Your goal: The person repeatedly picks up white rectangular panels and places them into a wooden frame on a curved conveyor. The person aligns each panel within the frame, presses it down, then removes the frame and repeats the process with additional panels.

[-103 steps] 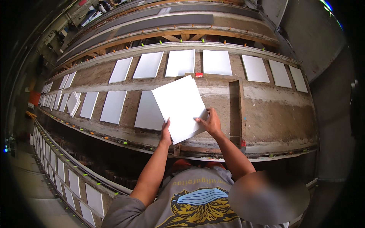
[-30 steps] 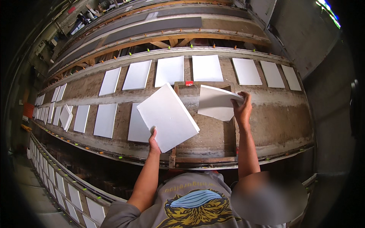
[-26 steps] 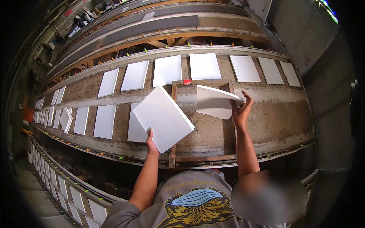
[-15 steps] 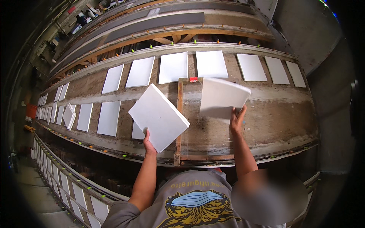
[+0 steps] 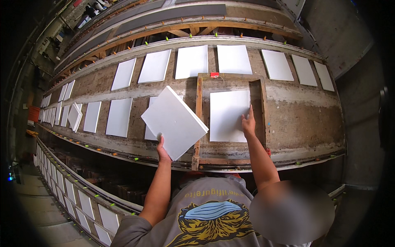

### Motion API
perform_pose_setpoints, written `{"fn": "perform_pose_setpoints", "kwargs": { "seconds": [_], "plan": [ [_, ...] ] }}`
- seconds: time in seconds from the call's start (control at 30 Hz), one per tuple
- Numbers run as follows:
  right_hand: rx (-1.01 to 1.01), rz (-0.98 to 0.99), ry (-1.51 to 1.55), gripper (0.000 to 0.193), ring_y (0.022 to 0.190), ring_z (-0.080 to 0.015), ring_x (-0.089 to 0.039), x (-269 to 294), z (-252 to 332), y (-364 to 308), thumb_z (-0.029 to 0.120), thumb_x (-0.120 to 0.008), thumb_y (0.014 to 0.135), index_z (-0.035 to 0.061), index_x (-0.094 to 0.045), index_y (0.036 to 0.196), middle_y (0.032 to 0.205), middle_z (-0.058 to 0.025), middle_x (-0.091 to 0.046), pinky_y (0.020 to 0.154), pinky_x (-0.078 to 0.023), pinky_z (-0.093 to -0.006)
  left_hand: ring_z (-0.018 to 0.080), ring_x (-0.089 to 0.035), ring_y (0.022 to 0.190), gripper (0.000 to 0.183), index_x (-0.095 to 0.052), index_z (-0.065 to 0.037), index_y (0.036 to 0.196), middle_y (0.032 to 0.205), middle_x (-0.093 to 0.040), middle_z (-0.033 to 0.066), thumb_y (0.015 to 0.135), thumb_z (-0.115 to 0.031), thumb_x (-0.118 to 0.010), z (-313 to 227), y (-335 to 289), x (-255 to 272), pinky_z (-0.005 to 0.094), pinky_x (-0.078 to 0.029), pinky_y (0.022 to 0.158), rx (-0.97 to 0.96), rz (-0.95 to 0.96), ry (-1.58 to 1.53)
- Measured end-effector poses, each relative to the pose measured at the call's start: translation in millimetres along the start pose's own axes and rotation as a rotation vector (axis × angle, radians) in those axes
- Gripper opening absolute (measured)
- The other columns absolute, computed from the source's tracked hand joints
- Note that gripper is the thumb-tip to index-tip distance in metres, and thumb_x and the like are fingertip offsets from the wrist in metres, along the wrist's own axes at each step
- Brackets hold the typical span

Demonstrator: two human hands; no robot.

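My left hand grips a small stack of white rectangular panels, thumb on top, tilted above the table left of a wooden frame. Inside that frame, a single white panel lies roughly flat. At its right edge is my right hand, thumb over the face and index finger stretched along the edge. The other fingers are partly hidden, and I cannot tell whether the panel fully touches the table. Another white panel is partly covered by the held stack.
White panels lie in two rows along the long brown table, including one far panel. A small pile sits at the left. A red piece is on the frame's far side. Neighbouring long tables stand beyond and at lower left.
My right hand has brought its white panel down and slightly left, from tilted above the frame to roughly flat inside it. The left hand still holds its stack, nearly unmoved.
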State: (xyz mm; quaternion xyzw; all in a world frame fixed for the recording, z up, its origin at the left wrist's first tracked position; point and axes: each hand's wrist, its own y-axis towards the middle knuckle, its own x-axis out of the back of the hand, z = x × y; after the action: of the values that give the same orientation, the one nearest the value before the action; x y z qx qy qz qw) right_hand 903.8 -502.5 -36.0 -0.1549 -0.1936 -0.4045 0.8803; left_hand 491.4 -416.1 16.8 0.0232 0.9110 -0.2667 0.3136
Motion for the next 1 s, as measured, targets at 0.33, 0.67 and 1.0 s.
{"fn": "perform_pose_setpoints", "kwargs": {
  "seconds": [0.33,0.67,1.0],
  "plan": [
    [0.002,-0.013,-0.081,0.074,0.131,-0.0431,-0.056,-10.1,-11.9,-7.3,0.013,-0.065,0.096,0.0103,-0.029,0.161,0.142,-0.0300,-0.055,0.107,-0.046,-0.0444,0.0363,-0.055,0.130,0.073,-0.045,0.000,0.149,0.143,-0.057,0.0174,0.096,-0.048,-0.062,7.3,-2.4,-0.1,0.0485,-0.043,0.111,0.011,0.035,0.023],
    [-0.094,0.043,-0.147,0.072,0.137,-0.0419,-0.050,-4.3,20.0,-20.5,0.015,-0.063,0.098,0.0077,-0.029,0.160,0.149,-0.0287,-0.050,0.112,-0.041,-0.0421,0.0359,-0.054,0.132,0.073,-0.043,0.000,0.150,0.146,-0.054,0.0176,0.098,-0.049,-0.059,6.4,-6.7,-1.8,0.0479,-0.042,0.111,0.025,0.049,0.049],
    [-0.071,0.073,-0.204,0.076,0.125,-0.0443,-0.058,-7.3,8.9,-16.8,0.018,-0.064,0.098,0.0114,-0.025,0.162,0.134,-0.0305,-0.060,0.105,-0.046,-0.0456,0.0358,-0.055,0.130,0.074,-0.046,-0.001,0.149,0.143,-0.057,0.0165,0.097,-0.052,-0.060,14.2,-0.4,4.4,0.0470,-0.042,0.111,0.032,0.049,0.073]
  ]
}}
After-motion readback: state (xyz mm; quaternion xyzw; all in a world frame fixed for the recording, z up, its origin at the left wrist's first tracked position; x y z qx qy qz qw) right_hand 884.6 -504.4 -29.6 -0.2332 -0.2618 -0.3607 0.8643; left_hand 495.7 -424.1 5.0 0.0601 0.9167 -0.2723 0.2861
